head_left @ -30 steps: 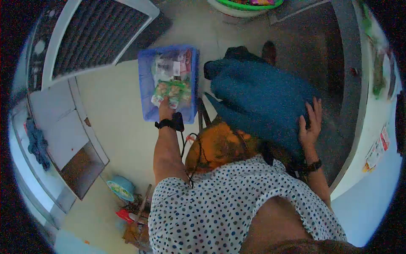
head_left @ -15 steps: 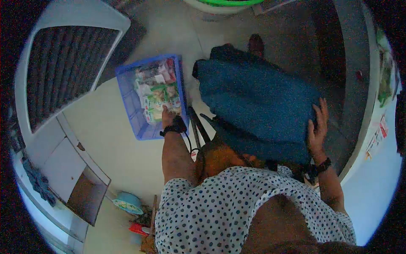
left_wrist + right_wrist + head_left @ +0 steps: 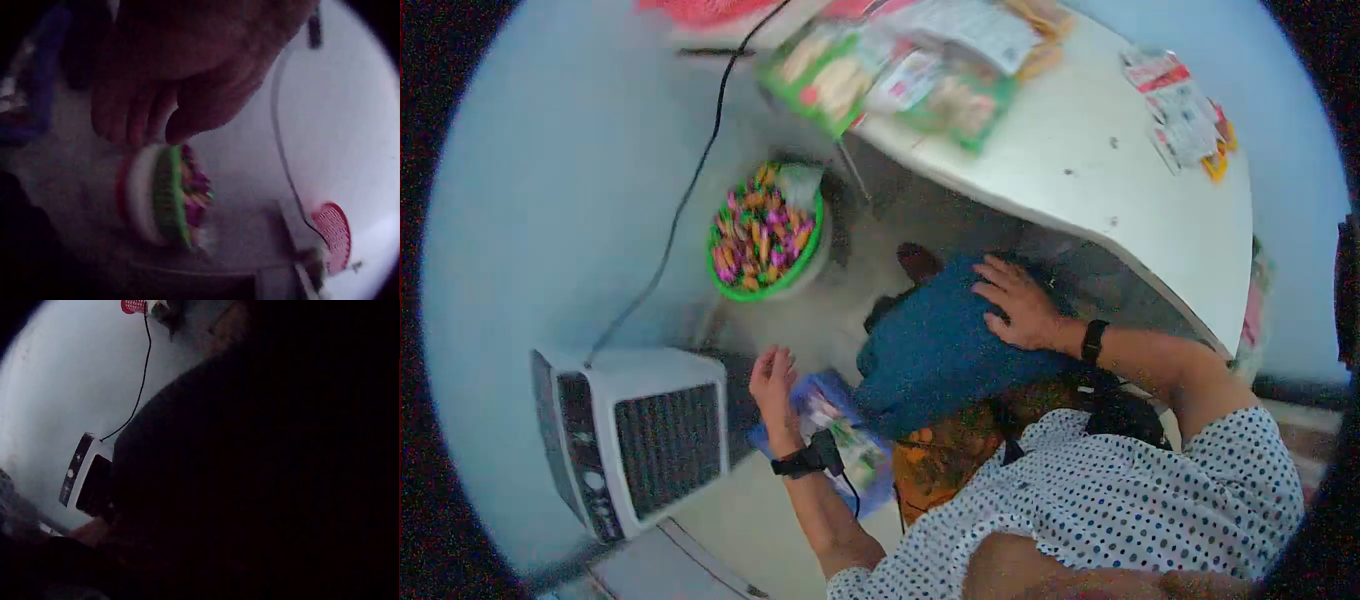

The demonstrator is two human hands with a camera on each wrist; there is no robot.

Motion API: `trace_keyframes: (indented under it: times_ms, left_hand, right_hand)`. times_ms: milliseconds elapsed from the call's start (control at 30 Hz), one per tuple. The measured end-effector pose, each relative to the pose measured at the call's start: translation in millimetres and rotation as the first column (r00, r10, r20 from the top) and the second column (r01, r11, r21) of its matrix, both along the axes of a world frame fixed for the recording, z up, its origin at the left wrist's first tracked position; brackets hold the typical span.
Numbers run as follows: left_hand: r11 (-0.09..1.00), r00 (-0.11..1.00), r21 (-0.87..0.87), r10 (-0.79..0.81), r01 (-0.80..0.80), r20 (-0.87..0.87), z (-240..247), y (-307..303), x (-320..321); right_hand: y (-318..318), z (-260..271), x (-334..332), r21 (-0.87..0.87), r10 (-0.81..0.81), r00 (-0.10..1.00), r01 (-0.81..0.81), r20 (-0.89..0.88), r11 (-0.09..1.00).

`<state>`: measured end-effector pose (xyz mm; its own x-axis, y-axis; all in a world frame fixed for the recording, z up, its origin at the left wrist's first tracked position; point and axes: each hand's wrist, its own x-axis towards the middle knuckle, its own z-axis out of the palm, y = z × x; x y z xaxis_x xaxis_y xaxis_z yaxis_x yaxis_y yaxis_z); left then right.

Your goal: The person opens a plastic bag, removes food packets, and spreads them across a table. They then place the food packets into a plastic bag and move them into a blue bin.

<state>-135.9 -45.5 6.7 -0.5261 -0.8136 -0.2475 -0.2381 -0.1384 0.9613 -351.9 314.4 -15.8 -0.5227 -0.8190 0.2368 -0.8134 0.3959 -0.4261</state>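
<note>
My left hand (image 3: 774, 395), its fingers loosely bent and holding nothing, hovers beside the blue plastic basket (image 3: 882, 480). Packets (image 3: 860, 468) lie inside that basket, partly hidden by my forearm. In the left wrist view the same hand (image 3: 187, 75) overlaps a tub (image 3: 140, 194) with a green rim. My right hand (image 3: 1022, 305) rests with fingers spread on dark blue cloth (image 3: 930, 350) over my lap. The right wrist view is mostly dark and hides this hand.
Green-and-clear food packets (image 3: 835, 85) lie at the near edge of a white table (image 3: 1090, 130). More small packets (image 3: 1185, 115) sit further right. A green-rimmed tub of wrapped pieces (image 3: 760, 240) stands on the floor. A white grilled appliance (image 3: 655, 440) with a black cord (image 3: 690, 200) stands left.
The head view has swung up towards the table. My left hand has come away from the packets in the basket and is now raised. My right hand stays on the blue cloth.
</note>
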Motion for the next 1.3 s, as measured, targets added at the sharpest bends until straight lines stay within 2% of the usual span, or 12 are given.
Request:
trace_keyframes:
  times_ms: [33, 67, 100, 167, 300, 433, 533, 633, 833, 1033, 1133, 1300]
  left_hand:
    - [0.976, 0.993, -0.184, -0.114, 0.119, 0.039, 29, 38, -25]
    - [0.929, 0.975, -0.298, -0.216, 0.222, 0.052, 70, -27, -62]
    - [0.860, 0.949, -0.408, -0.308, 0.307, 0.066, 117, -91, -98]
    - [0.709, 0.884, -0.570, -0.462, 0.415, 0.070, 174, -76, -152]
    - [0.566, 0.830, -0.683, -0.547, 0.461, 0.107, 251, -73, -245]
    - [0.449, 0.851, -0.768, -0.473, 0.457, 0.230, 300, -41, -310]
    - [0.495, 0.781, -0.620, -0.241, 0.609, 0.576, 310, -56, -356]
    - [0.855, 0.852, -0.061, -0.502, 0.515, 0.147, 276, -82, -388]
    - [0.828, 0.833, 0.104, -0.553, 0.551, -0.012, 286, -71, -405]
    - [0.773, 0.773, 0.054, -0.624, 0.632, -0.111, 287, -59, -408]
    - [0.431, 0.621, -0.516, -0.733, 0.740, 0.278, 288, -55, -405]
    - [0.489, 0.641, -0.483, -0.736, 0.726, 0.219, 282, -50, -413]
  right_hand:
    - [25, -10, 4, 0.009, -0.018, 1.000, 0.018, 0.000, 1.000]
    - [-116, 52, -17, 0.098, -0.036, 0.999, 0.033, 0.030, 0.995]
    - [-116, 50, -17, 0.064, -0.045, 0.998, 0.042, 0.047, 0.997]
    - [-112, 61, -22, 0.061, -0.077, 0.993, 0.072, 0.089, 0.996]
    - [-123, 68, -23, 0.090, -0.137, 0.983, 0.126, 0.120, 0.988]
    - [-116, 87, -30, 0.116, -0.157, 0.975, 0.140, 0.156, 0.983]
    - [-117, 87, -32, 0.006, -0.116, 0.983, 0.116, 0.146, 0.993]
    - [-117, 92, -33, 0.004, -0.120, 0.978, 0.121, 0.169, 0.993]
    - [-117, 90, -33, 0.036, -0.112, 0.976, 0.107, 0.185, 0.994]
    - [-114, 86, -32, -0.001, -0.110, 0.973, 0.113, 0.204, 0.994]
    - [-111, 91, -33, 0.010, -0.108, 0.968, 0.108, 0.225, 0.994]
    - [-109, 91, -34, 0.037, -0.108, 0.970, 0.102, 0.220, 0.994]
